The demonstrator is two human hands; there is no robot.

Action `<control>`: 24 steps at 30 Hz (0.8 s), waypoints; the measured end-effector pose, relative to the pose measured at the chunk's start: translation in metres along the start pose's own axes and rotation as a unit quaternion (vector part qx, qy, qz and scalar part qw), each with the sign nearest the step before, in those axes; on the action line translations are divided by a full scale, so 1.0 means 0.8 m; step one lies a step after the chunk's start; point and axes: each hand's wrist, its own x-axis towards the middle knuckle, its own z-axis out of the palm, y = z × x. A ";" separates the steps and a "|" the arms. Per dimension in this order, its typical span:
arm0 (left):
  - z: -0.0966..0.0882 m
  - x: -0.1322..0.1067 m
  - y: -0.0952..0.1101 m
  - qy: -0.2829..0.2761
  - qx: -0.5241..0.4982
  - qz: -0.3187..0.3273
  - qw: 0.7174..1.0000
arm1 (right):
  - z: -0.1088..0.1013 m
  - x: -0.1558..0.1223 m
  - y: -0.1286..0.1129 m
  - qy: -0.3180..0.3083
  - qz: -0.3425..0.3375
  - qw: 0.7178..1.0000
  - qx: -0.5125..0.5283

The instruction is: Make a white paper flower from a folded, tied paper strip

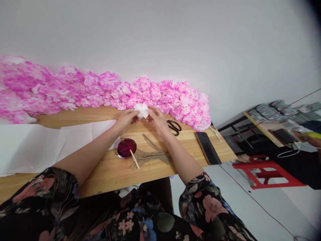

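A small white paper flower [142,110] is held between my two hands, above the wooden table. My left hand [126,118] pinches its left edge, and the fingers of my right hand [157,117] close on its right side. Just beyond my hands lies a long heap of pink and white paper flowers [100,87] along the wall. Nearer to me stands a dish of dark red liquid [126,147] with a wooden stick [134,158] resting in it. A bundle of thin brown twine [152,156] lies beside the dish.
White paper sheets [32,144] cover the table's left side. Black-handled scissors [174,127] and a phone [208,148] lie to the right on the wooden table [105,182]. A red plastic stool [268,172] stands beyond the table's end. A person's hand [313,140] shows at the far right.
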 end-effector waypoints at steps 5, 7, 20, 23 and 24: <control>0.000 0.001 -0.001 0.002 0.013 0.001 1.000 | 0.001 0.001 0.005 -0.022 -0.046 0.998 -0.047; 0.000 0.002 -0.002 0.005 0.023 0.003 1.000 | -0.001 0.004 0.007 -0.011 -0.051 0.997 -0.063; -0.001 -0.001 -0.002 -0.054 0.182 0.107 0.976 | -0.001 -0.004 -0.001 0.004 -0.126 0.978 -0.166; -0.002 -0.002 -0.002 -0.026 0.212 0.113 0.970 | 0.001 -0.006 -0.002 -0.003 -0.126 0.976 -0.180; -0.003 -0.002 -0.003 -0.019 0.220 0.115 0.969 | 0.002 -0.007 -0.002 -0.007 -0.127 0.975 -0.184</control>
